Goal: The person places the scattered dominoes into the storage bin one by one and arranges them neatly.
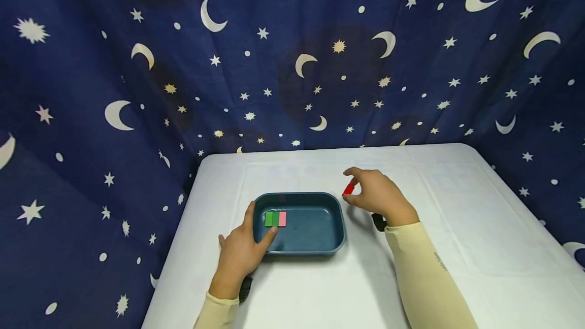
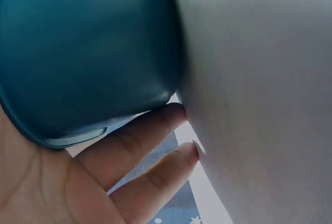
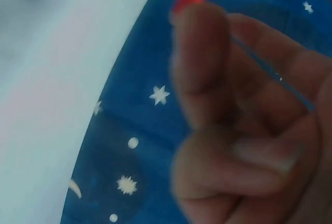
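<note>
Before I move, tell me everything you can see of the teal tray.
The teal tray looks like smooth plastic: a rectangle with rounded corners and low walls. It sits open side up on the white table. On its floor, toward the left, lies a row of green, darker green and pink blocks. The left hand holds its left end, thumb over the near rim.

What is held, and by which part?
Left hand holds the tray by its left end; right hand pinches the red block, apparently by its ends.
</note>
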The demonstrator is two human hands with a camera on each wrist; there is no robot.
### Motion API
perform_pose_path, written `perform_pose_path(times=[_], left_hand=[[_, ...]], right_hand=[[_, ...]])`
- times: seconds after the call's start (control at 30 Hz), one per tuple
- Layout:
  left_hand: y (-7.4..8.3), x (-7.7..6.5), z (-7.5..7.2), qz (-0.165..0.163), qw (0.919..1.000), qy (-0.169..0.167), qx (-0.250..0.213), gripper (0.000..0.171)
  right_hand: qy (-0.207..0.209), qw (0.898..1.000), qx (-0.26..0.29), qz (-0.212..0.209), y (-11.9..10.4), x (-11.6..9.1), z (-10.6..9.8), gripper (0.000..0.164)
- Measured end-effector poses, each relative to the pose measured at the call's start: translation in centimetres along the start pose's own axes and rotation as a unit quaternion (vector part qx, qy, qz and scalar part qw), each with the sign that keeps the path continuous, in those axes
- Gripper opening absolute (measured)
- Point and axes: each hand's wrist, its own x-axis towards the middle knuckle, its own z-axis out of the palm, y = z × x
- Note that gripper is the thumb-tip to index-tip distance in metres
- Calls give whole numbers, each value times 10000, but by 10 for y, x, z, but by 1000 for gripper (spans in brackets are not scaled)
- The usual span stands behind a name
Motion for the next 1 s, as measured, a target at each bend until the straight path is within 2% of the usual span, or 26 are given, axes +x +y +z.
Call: perform_pose_path(times=[0.17, 0.3, 0.57, 0.73, 1.0], left_hand=[[-2, 2, -4, -55, 10000, -34, 55, 103], [-3, 3, -5, -62, 10000, -23, 50, 102], [-3, 3, 1, -92, 9999, -24, 53, 103], [0, 3, 1, -96, 9999, -40, 73, 101], [1, 2, 2, -109, 9999, -74, 84, 104]], right_hand=[[432, 9981, 26, -431, -25, 14, 1, 58], [538, 9963, 119, -658, -42, 24, 6, 55], [524, 9948, 186, -858, -65, 40, 27, 48], [588, 9913, 291, -1139, -79, 44, 41, 45], [147, 9877, 125, -1554, -97, 48, 61, 54]])
